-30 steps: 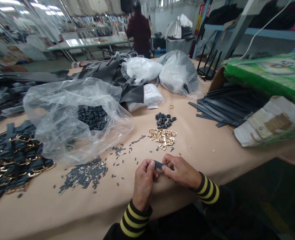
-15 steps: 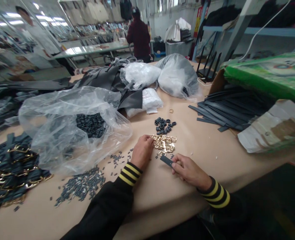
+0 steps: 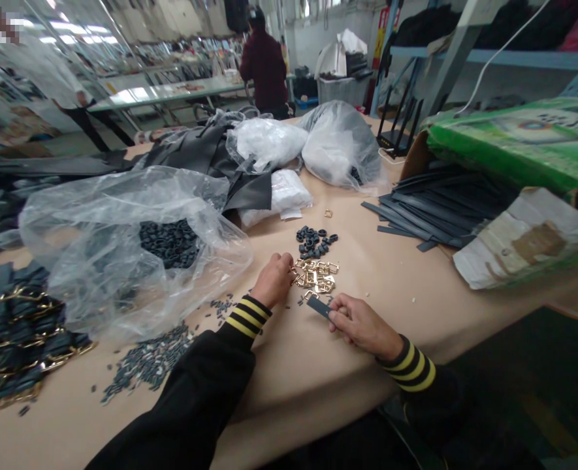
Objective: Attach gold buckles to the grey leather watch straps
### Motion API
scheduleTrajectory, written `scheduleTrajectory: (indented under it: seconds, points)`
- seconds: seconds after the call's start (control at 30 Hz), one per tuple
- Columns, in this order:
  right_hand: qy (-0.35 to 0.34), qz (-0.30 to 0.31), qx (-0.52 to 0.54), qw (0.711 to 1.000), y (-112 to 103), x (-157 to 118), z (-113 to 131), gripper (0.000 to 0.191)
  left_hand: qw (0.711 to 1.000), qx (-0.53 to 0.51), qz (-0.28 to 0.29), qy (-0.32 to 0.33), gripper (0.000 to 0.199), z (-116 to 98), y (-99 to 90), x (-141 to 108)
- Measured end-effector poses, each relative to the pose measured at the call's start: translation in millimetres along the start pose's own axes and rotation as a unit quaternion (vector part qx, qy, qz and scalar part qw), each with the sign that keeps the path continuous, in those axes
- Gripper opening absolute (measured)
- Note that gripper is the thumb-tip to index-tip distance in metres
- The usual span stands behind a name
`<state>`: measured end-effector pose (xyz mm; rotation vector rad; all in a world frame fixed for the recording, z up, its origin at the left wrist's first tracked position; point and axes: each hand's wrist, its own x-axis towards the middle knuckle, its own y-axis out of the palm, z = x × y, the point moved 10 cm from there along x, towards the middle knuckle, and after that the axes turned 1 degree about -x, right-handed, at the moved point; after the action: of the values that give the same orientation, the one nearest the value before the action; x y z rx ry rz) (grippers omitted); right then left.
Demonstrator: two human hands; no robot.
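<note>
My left hand (image 3: 273,279) is at the left edge of the gold buckles (image 3: 317,282), fingers bent; I cannot tell whether they grip one. My right hand (image 3: 360,324) pinches the near end of a dark strip (image 3: 319,307) between thumb and fingers. The strip sits just on the near side of the buckles, its long axis slanting from near right to far left, its free end pointing left and away from me.

From the left, I see a heap of dark straps with gold fittings (image 3: 17,326), then a clear plastic bag (image 3: 87,267) with black pieces inside, and a scatter of small dark bits (image 3: 146,359) on its near side. Black loops (image 3: 313,241) lie just beyond the buckles. Farther right, more dark strips (image 3: 430,205) spill from a green box (image 3: 518,134), pointing left.
</note>
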<state>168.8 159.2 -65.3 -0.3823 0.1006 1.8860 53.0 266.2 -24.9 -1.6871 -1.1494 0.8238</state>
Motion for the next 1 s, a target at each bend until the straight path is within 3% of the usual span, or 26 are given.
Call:
scheduleTrajectory:
  seconds: [0.1, 0.23, 0.4, 0.53, 0.6, 0.7, 0.8, 0.9, 1.0]
  points:
    - [-0.011, 0.001, -0.002, 1.0, 0.0, 0.5, 0.2, 0.011, 1.0, 0.002, 0.001, -0.006, 0.004, 1.7, 1.2, 2.7]
    - [-0.019, -0.009, 0.011, 1.0, -3.8, -0.6, 0.6, 0.015, 0.999, -0.003, -0.036, -0.002, 0.009, -2.7, -7.9, -4.8]
    - [0.003, -0.013, 0.115, 0.993, -0.5, -1.3, 5.4, 0.025, 0.992, -0.061, -0.108, 0.016, 0.013, -20.2, -23.9, -53.1]
    - [-0.002, -0.001, 0.16, 0.987, 17.6, 3.2, 16.3, 0.029, 0.934, -0.345, -0.089, 0.007, 0.012, -28.8, -10.7, -95.9]
    - [-0.017, 0.001, 0.155, 0.988, 25.4, 4.7, 19.9, 0.029, 0.925, -0.367, -0.094, 0.003, 0.011, -32.9, -5.5, -111.6]
    - [-0.027, -0.006, 0.124, 0.992, 30.6, 3.0, 18.9, 0.027, 0.933, -0.328, -0.146, 0.02, 0.009, -37.0, -9.1, -128.4]
    - [-0.044, 0.026, 0.087, 0.995, 37.9, -1.7, 20.8, 0.024, 0.925, -0.341, -0.165, 0.023, 0.01, -35.2, -8.3, -136.5]
    - [-0.099, 0.052, 0.049, 0.993, 43.1, -6.7, 32.7, 0.021, 0.885, -0.445, -0.125, -0.049, 0.013, -20.2, 6.3, -138.0]
    - [-0.149, 0.03, -0.036, 0.988, 41.9, -9.3, 43.4, 0.013, 0.832, -0.538, -0.069, -0.113, 0.018, -11.3, 22.6, -140.7]
